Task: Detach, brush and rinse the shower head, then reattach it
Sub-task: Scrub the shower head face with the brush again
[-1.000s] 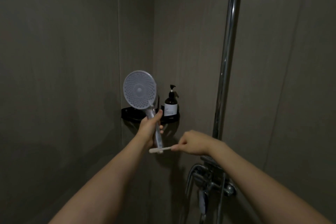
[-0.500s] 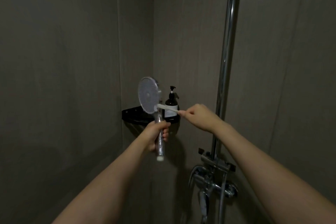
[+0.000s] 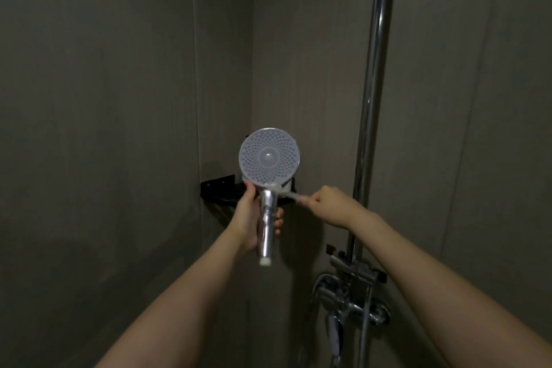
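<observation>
- the left hand (image 3: 250,219) is wrapped round the chrome handle of the shower head (image 3: 269,158) and holds it upright in front of the corner; half a second ago the round face was turned side-on, and it now faces the camera with its nozzle dots in plain view.
- the right hand (image 3: 327,205) pinches the end of a pale brush (image 3: 290,195), fingers curled round it; the far end of the brush reaches the lower right rim of the face, just above the handle, much as before.
- the black corner shelf (image 3: 217,185) sits behind the head, and the dark pump bottle seen earlier is now hidden by it.
- the chrome riser pipe (image 3: 373,92) and the mixer tap (image 3: 348,293) stand to the right, unchanged.
</observation>
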